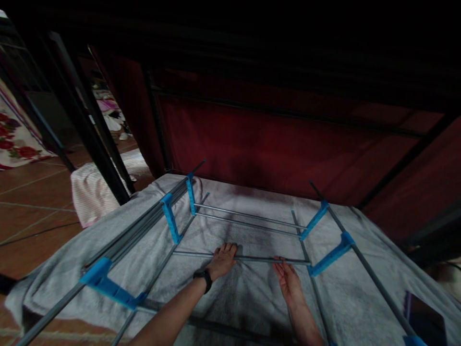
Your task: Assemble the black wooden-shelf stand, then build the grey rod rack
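Far to the left of my hands I see a tiled floor [32,202] and a pink striped cloth [88,197] lying beside a dark post [95,139]. Nearer to my left hand, a bundle of grey metal rods [137,226] runs slanted over the grey towel [248,293] that covers the surface under me, and two blue plastic connectors [170,217] stand on these rods just up and left of my left hand; another blue connector [108,286] lies lower, left of my forearm. My left hand [222,262] has a black watch [203,278] on the wrist and it is closed over a thin metal rod [252,259], with the fingers on top of it. This rod lies across, on the towel, and reaches from my left hand to my right hand and a little further. My right hand [288,281] is turned palm up and the fingertips [279,262] touch the same rod from below; it looks only loosely curled, not clenched around it. Beyond both hands, two more rods [248,216] lie parallel. Right of my right hand, two blue connectors [329,257] sit on a long rod [374,278], and the near one meets the end of the rod I hold. Behind everything hangs dark red fabric [273,144].
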Demonstrator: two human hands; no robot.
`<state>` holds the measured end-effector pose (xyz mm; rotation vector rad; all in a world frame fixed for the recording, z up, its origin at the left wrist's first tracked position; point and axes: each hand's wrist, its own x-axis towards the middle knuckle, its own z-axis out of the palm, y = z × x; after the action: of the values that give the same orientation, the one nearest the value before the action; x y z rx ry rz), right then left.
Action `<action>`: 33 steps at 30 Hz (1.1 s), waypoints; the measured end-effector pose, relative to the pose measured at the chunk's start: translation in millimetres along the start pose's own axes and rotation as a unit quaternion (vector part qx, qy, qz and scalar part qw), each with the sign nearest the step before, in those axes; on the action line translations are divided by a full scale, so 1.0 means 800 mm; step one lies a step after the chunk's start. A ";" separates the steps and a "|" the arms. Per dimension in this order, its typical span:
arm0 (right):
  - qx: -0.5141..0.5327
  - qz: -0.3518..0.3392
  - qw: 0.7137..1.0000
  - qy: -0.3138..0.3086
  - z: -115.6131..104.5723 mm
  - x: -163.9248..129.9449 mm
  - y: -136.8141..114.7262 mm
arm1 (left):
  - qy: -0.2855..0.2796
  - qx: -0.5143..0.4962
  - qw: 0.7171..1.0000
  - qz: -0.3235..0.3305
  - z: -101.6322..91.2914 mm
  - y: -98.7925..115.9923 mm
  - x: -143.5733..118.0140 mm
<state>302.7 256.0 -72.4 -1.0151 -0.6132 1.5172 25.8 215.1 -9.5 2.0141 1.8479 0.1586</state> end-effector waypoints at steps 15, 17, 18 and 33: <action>0.001 -0.005 1.000 -0.011 0.002 -0.005 -0.004 | 0.028 0.020 0.999 0.015 0.005 0.000 -0.005; -0.005 -0.006 1.000 -0.016 0.004 -0.005 -0.006 | 0.048 0.025 0.998 0.032 0.010 -0.005 -0.008; -0.007 -0.004 1.000 -0.015 0.005 -0.004 -0.007 | 0.057 0.024 0.997 0.039 0.012 -0.008 -0.009; -0.044 0.151 0.984 -0.078 0.065 -0.111 -0.071 | 0.042 -0.004 0.998 0.050 0.013 -0.021 -0.002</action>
<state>285.1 190.8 23.5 -1.1012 -0.6630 1.8635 13.4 212.0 -24.7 2.1251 1.7938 0.2832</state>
